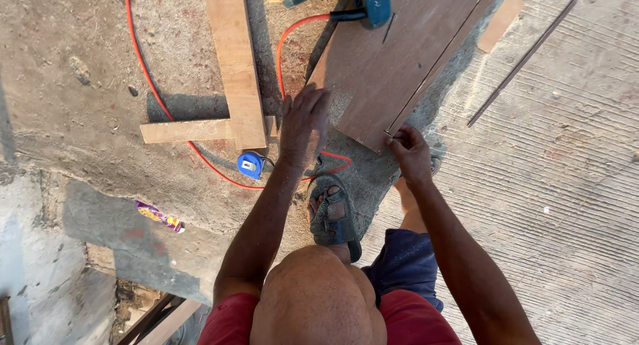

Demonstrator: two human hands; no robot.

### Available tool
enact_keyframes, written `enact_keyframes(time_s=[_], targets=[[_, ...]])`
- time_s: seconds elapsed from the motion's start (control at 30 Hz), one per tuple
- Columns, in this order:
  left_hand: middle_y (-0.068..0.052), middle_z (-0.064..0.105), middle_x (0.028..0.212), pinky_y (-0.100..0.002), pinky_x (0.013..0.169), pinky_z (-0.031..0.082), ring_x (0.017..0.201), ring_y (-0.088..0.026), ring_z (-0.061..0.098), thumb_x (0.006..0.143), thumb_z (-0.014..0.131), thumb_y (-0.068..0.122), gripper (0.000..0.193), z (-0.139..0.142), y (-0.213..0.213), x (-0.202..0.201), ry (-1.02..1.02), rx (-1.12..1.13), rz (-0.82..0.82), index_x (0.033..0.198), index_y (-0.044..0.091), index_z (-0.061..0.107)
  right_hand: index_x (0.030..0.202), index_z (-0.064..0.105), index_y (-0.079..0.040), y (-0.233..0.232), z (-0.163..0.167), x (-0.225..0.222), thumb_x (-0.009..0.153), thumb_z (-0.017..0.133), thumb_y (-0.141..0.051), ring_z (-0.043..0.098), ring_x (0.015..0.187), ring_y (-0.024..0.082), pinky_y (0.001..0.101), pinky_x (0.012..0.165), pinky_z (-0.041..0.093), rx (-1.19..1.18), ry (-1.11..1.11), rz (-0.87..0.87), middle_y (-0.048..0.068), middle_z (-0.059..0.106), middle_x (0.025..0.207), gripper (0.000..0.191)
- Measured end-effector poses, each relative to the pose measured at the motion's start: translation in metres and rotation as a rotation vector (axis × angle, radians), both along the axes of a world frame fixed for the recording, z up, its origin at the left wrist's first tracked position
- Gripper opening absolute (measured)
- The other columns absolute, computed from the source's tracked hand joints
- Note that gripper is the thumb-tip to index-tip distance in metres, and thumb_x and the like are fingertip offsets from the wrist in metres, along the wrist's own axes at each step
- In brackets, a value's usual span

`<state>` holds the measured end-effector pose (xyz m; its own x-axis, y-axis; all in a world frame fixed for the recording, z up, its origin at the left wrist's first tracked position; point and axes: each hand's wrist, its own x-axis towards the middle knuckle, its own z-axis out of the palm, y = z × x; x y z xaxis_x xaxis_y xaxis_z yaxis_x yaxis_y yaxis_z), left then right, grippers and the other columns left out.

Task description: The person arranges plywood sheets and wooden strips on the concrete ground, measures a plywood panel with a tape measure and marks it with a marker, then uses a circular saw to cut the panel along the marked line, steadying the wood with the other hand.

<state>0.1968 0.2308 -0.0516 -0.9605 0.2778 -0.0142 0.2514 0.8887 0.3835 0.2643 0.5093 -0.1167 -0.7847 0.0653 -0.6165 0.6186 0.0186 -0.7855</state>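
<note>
The brown plywood board (393, 65) lies flat on the concrete floor (566, 185). The left hand (303, 122) is released, its fingers spread, at the near left edge of the board. The right hand (409, 152) pinches the near corner of the board. A blue tape measure (250, 165) lies on the floor left of the board, beside an orange cable (143, 72).

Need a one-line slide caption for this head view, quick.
Left hand pressed on brown board, right hand pinching its near corner; blue tape measure and orange cable on the ground.
</note>
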Motion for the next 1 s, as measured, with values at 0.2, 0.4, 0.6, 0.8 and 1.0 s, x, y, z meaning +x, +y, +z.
enact_keyframes(time_s=[0.2, 0.4, 0.6, 0.8, 1.0], targets=[[-0.019, 0.036, 0.159, -0.058, 0.11, 0.035, 0.148, -0.036, 0.036, 0.085, 0.073, 0.012, 0.064, -0.019, 0.01, -0.008, -0.109, 0.017, 0.034, 0.145, 0.003, 0.051, 0.126, 0.064, -0.003, -0.003, 0.005, -0.003, 0.093, 0.076, -0.013, 0.067, 0.101, 0.014, 0.0324, 0.094, 0.058, 0.03, 0.001, 0.023, 0.005, 0.071, 0.109, 0.037], [-0.019, 0.028, 0.162, -0.059, 0.112, 0.035, 0.148, -0.038, 0.031, 0.079, 0.083, 0.018, 0.078, -0.022, -0.001, -0.018, -0.199, 0.013, 0.059, 0.147, 0.004, 0.046, 0.125, 0.064, -0.002, -0.002, 0.006, -0.004, 0.092, 0.076, -0.013, 0.069, 0.097, 0.014, 0.0318, 0.092, 0.058, 0.058, -0.032, 0.033, 0.005, 0.072, 0.105, 0.037], [-0.022, 0.034, 0.16, -0.055, 0.11, 0.039, 0.14, -0.038, 0.045, 0.075, 0.088, 0.021, 0.092, -0.024, -0.009, -0.021, -0.168, 0.075, 0.086, 0.152, 0.006, 0.041, 0.124, 0.066, -0.003, 0.001, 0.006, -0.004, 0.093, 0.075, -0.015, 0.068, 0.097, 0.015, 0.0322, 0.09, 0.057, 0.058, -0.032, 0.034, 0.005, 0.073, 0.105, 0.034], [-0.021, 0.049, 0.149, -0.054, 0.106, 0.042, 0.132, -0.041, 0.054, 0.074, 0.089, 0.021, 0.097, -0.015, -0.012, -0.021, -0.211, 0.144, 0.147, 0.154, 0.008, 0.035, 0.122, 0.069, -0.005, 0.0, 0.004, -0.006, 0.097, 0.068, -0.02, 0.069, 0.098, 0.016, 0.0338, 0.09, 0.056, 0.027, -0.063, -0.027, 0.005, 0.074, 0.106, 0.029], [-0.015, 0.054, 0.147, -0.053, 0.108, 0.043, 0.136, -0.037, 0.056, 0.074, 0.09, 0.018, 0.095, -0.02, -0.015, -0.022, -0.258, 0.179, 0.167, 0.154, 0.014, 0.038, 0.121, 0.07, -0.005, 0.007, -0.002, -0.009, 0.102, 0.064, -0.017, 0.068, 0.094, 0.017, 0.0356, 0.086, 0.056, 0.041, -0.074, -0.054, 0.007, 0.074, 0.104, 0.024]])
